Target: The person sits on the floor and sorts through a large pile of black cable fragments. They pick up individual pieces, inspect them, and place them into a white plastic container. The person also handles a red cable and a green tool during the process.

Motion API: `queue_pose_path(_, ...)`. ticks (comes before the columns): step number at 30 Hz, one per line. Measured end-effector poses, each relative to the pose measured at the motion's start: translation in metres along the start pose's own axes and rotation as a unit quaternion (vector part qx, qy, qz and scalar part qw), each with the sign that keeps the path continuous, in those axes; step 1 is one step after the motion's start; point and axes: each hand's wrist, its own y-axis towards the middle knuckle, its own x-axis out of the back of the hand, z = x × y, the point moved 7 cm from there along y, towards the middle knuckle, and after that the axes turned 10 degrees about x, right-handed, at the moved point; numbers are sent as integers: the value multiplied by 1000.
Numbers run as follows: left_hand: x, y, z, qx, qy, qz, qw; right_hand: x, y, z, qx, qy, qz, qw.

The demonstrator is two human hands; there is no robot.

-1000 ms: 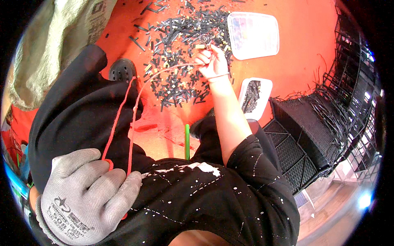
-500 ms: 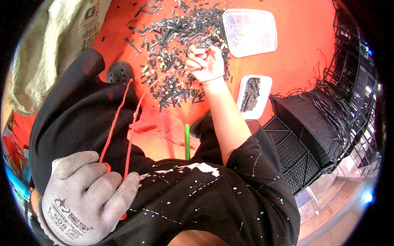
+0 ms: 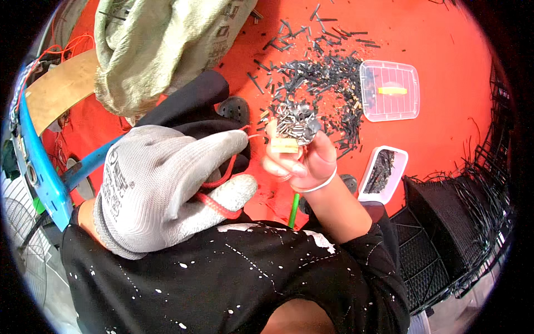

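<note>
My left hand [image 3: 167, 183], in a grey knitted glove, has a red cord [image 3: 217, 207] looped round its curled fingers. The thumb and forefinger point toward my right hand, with a thin end of cord near the forefinger tip. My bare right hand [image 3: 317, 164] is raised just beside it, a pale band round the wrist. It holds a clump of small shiny metal pieces [image 3: 297, 123], possibly clips or staples. A small pale yellow block [image 3: 285, 146] sits at its fingers below the clump. Whether the cord joins the metal pieces is unclear.
Many short black strips [image 3: 322, 72] lie scattered on the red floor. Beyond my right hand are a clear plastic lid [image 3: 390, 106] and a white tub [image 3: 396, 186] of black scraps. A woven sack [image 3: 161, 55] is at left, black wicker furniture [image 3: 445, 228] at right.
My left hand has come up and rightward with the cord, closer to my right hand. The right hand has turned, bringing the metal clump into view. The whole view has shifted left.
</note>
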Motion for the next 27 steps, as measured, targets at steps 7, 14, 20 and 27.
queue_pose_path(7, 13, -4, 1, -21, 55, -78, 995, -14, 1, -21, -45, 62, -2, 997)
queue_pose_path(14, 14, -2, -3, -79, 54, -100, 990, -29, -2, -33, -92, 115, 15, 989)
queue_pose_path(20, 19, -5, -4, -105, 22, -92, 990, -28, -2, -38, -76, 139, 41, 986)
queue_pose_path(27, 16, -3, -7, -81, 28, -81, 993, -17, 4, -28, -42, 112, 38, 992)
